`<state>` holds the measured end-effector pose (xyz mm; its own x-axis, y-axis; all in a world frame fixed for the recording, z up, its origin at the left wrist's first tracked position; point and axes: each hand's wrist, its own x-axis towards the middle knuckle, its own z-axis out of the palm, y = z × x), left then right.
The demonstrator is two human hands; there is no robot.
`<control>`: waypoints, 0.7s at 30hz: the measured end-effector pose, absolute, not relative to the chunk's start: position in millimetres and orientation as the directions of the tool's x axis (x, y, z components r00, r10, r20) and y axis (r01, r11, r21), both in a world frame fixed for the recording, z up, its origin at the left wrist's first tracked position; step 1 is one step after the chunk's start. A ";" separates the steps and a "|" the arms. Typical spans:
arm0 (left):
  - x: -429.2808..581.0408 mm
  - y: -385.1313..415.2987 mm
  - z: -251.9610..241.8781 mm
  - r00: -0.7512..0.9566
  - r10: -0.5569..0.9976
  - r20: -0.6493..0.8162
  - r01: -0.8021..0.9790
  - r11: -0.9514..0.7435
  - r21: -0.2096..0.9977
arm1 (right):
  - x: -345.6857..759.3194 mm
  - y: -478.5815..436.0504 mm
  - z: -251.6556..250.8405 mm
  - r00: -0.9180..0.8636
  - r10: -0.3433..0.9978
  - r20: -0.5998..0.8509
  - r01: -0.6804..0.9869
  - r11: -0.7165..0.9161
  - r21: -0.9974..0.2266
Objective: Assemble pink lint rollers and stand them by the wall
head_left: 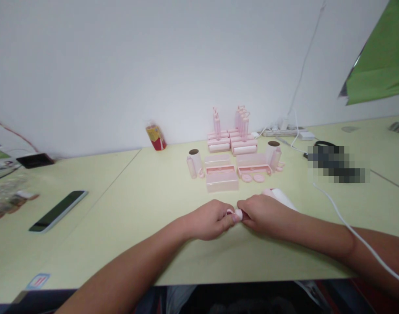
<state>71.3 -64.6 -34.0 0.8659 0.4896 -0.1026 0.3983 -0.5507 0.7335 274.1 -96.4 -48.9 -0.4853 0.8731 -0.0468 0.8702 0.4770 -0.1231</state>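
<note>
Close together over the front of the table are my left hand and my right hand, both closed. Between thumb and finger, the left pinches a small pale pink ringed cap. My right hand wraps round a small pink cylindrical piece; only its end shows, meeting the cap. Just behind the right hand lies a white roll beside a pink part, half covered by the hand. Beyond my hands sit an opened pink plastic case, a second pink case and two pink discs.
Further back, closed pink cases carry upright pink tubes. White rolls stand either side. A snack packet leans by the wall. A phone lies left; a white cable crosses my right forearm. A power strip is behind.
</note>
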 end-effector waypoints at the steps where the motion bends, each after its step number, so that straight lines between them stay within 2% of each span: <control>1: 71.9 -65.0 -35.0 0.863 0.497 -0.095 0.395 -0.545 0.739 | 274.0 -96.0 -49.1 -0.476 0.878 -0.051 0.875 0.467 -0.126; 7: 75.4 -69.8 -39.3 0.850 0.517 -0.100 0.387 -0.484 0.785 | 274.0 -97.5 -46.8 -0.461 0.884 -0.079 0.884 0.450 -0.125; 12: 79.7 -73.2 -44.3 0.814 0.577 -0.073 0.422 -0.500 0.756 | 274.8 -98.7 -43.5 -0.454 0.888 -0.069 0.888 0.446 -0.111; 17: 79.3 -71.6 -44.0 0.847 0.531 -0.031 0.414 -0.621 0.665 | 274.2 -97.3 -45.4 -0.467 0.880 -0.089 0.881 0.456 -0.126; 21: 77.1 -71.3 -39.7 0.844 0.535 -0.043 0.492 -0.738 0.462 | 273.9 -97.6 -43.7 -0.490 0.865 -0.104 0.869 0.476 -0.135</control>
<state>77.1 -71.3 -39.7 0.8437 0.5350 -0.0435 0.4918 -0.7379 0.4623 273.9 -97.6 -43.7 -0.4905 0.8652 -0.1043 0.8689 0.4763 -0.1351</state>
